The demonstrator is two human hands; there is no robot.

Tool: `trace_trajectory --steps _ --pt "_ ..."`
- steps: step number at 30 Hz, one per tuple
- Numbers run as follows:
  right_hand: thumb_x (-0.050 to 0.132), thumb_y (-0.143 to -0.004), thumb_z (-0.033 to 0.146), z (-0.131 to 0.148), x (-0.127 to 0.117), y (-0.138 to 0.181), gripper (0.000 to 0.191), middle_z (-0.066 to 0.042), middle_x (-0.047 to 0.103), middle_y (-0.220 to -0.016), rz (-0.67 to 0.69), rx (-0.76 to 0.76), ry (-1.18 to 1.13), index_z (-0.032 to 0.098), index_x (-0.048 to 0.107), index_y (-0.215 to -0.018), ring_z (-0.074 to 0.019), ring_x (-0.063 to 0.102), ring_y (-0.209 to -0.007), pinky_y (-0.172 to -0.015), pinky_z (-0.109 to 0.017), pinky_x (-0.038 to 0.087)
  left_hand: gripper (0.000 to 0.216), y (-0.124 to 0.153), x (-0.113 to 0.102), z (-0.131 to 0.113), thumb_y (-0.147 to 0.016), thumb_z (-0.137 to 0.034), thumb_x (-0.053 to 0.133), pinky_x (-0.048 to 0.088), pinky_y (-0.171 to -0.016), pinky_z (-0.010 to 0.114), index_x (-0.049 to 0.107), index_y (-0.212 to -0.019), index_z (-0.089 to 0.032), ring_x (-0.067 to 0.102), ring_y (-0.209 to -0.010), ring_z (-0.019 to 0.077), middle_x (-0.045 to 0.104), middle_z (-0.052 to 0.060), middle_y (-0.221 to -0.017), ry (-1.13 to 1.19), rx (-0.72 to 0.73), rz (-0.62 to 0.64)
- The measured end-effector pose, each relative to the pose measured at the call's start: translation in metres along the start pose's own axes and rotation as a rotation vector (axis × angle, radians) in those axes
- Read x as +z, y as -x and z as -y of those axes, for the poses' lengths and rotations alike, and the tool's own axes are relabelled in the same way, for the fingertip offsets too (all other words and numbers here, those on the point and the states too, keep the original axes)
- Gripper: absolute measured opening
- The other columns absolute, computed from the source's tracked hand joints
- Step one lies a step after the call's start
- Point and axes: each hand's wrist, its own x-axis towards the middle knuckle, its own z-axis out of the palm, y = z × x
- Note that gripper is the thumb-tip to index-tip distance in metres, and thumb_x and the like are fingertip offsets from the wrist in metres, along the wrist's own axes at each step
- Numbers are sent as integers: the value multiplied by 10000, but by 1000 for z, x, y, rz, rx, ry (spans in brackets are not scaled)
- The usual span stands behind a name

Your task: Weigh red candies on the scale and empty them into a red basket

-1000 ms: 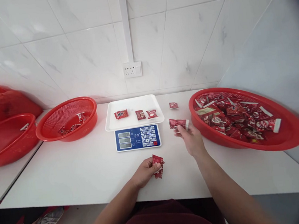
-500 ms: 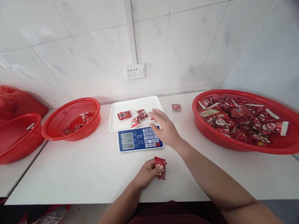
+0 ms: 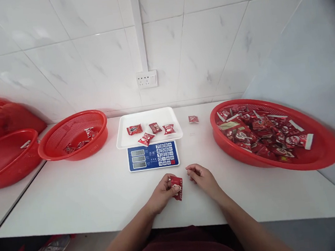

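Left hand (image 3: 162, 193), near side of scale (image 3: 153, 156), pinches packet (image 3: 178, 181), thumb on top. Right hand (image 3: 203, 180), just right of packet, fingers curled; cannot tell whether tips meet.

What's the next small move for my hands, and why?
Probably bring your right hand to the red packet and take its free right edge. Your left hand pinches the packet's other side, while the right shows nothing in its fingers and sits close by. The white tray beyond has bare space around its four packets.
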Motion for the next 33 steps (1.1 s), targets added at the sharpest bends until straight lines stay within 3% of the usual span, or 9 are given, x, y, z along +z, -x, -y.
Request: trace_trajectory --steps 4,9,14,22,26,33 --pt "457 -798 492 -2 0 4 342 -33 595 -718 41 -85 -24 185 590 -866 -149 551 -606 -527 -261 445 341 0 2 0 -729 -370 659 412 -547 243 432 -869 -158 515 -543 95 545 -18 -662 -24 9 -20" --pt "446 -805 513 -1 -2 14 362 -11 573 -662 276 -278 10 188 604 -826 -135 507 -590 -559 -255 421 369 -1 10 -2 -696 -418 670 408 -528 242 440 -803 -150 510 -526 94 551 -13 -627 -111 -3 -35" --pt "475 -792 493 0 2 15 369 37 435 -527 303 -273 188 192 488 -579 -103 366 -504 -478 -223 298 377 0 12 -1 -684 -446 666 412 -529 239 478 -803 -141 484 -537 84 512 -28 -620 -172 -23 -22" --pt "401 -842 466 3 0 15 387 20 481 -556 403 -292 227 192 544 -608 -119 413 -538 -523 -232 316 369 1 12 -1 -710 -445 642 412 -540 229 486 -846 -139 481 -557 82 500 -30 -635 -254 -17 -35" --pt "371 -856 467 7 3 16 408 15 489 -554 384 -282 211 193 543 -607 -124 437 -542 -530 -238 332 362 1 13 -1 -730 -441 623 430 -558 241 487 -870 -135 493 -571 89 515 -18 -657 -291 -3 -33" --pt "375 -854 446 7 7 16 423 36 350 -506 249 -326 169 201 343 -511 -105 353 -496 -496 -242 287 351 -1 9 4 -800 -468 524 426 -576 238 525 -882 -127 503 -593 96 547 11 -698 -296 37 -57"
